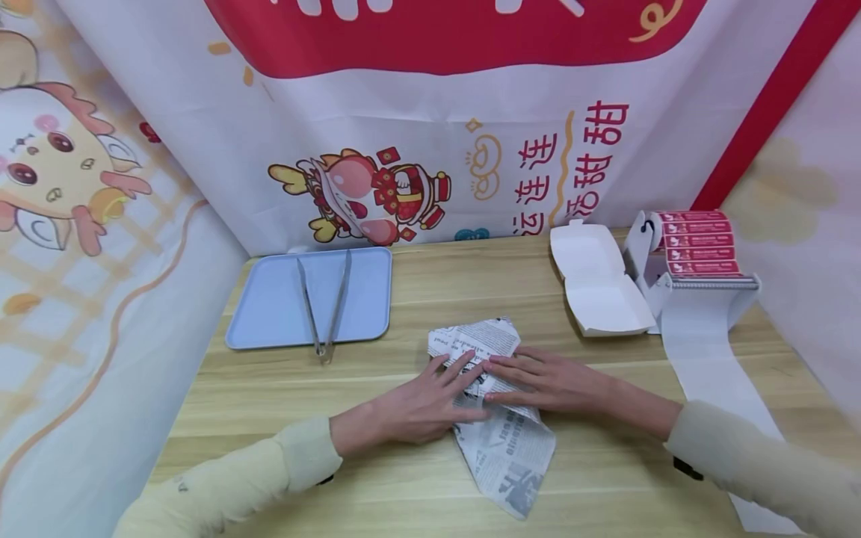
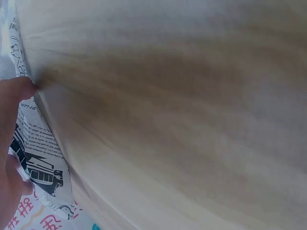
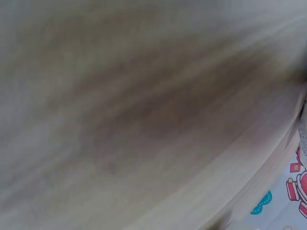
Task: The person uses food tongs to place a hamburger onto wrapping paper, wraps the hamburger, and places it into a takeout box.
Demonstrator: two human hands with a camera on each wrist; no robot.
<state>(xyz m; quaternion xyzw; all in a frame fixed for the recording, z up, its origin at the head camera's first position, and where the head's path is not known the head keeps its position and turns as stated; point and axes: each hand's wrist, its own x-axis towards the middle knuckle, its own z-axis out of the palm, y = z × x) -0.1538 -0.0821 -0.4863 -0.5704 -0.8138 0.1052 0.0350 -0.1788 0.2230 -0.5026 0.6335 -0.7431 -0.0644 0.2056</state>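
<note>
A sheet of newspaper-print wrapping paper (image 1: 511, 448) lies partly folded on the table, its far part bunched and its near part ending in a point. Whether anything is inside the folds cannot be seen. My left hand (image 1: 427, 403) rests on the left side of the paper with its fingers spread. From the right, my right hand (image 1: 554, 381) lays extended fingers on the paper, close to the left fingertips. The left wrist view catches the paper (image 2: 41, 143) at its left edge beside the left hand (image 2: 8, 120). The right wrist view is mostly blurred tabletop.
Metal tongs (image 1: 308, 299) lie across a blue tray (image 1: 269, 321) at the back left of the wooden table (image 1: 377, 478). An open white takeaway box (image 1: 605, 302) stands back right, beside a dispenser (image 1: 713, 282) of red labels. Its white backing strip (image 1: 713, 381) trails forward under the right sleeve.
</note>
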